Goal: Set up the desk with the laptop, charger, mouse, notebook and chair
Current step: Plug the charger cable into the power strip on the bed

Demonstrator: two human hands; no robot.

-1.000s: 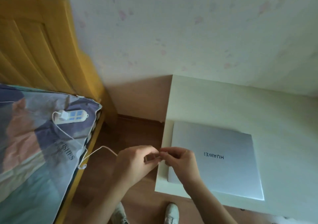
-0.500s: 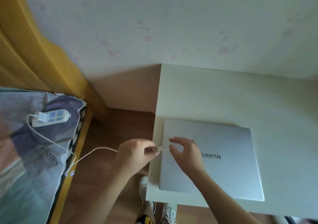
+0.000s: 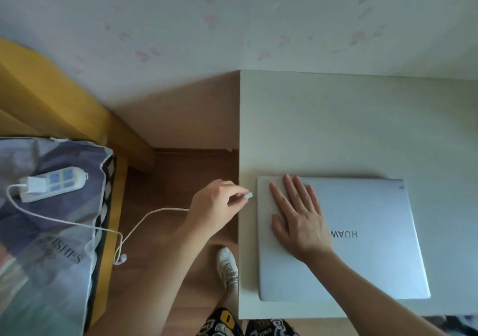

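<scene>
A closed silver laptop (image 3: 362,245) lies on the white desk (image 3: 336,129) near its front left corner. My right hand (image 3: 297,219) rests flat on the lid, fingers spread. My left hand (image 3: 214,209) pinches the charger plug (image 3: 248,195) just left of the laptop's left edge, a small gap apart from it. The white charger cable (image 3: 144,219) runs from my hand back to the charger brick (image 3: 35,184), which is plugged into a power strip (image 3: 54,183) on the bed. Mouse, notebook and chair are not in view.
A bed with patterned bedding (image 3: 46,245) and a yellow headboard (image 3: 51,98) stands at the left. Wooden floor (image 3: 181,180) separates bed and desk. My white shoe (image 3: 227,266) is beside the desk's left edge. A wall runs behind the desk.
My right hand let go of the plug and moved onto the laptop lid, laid flat. My left hand carried the plug toward the laptop's left edge.
</scene>
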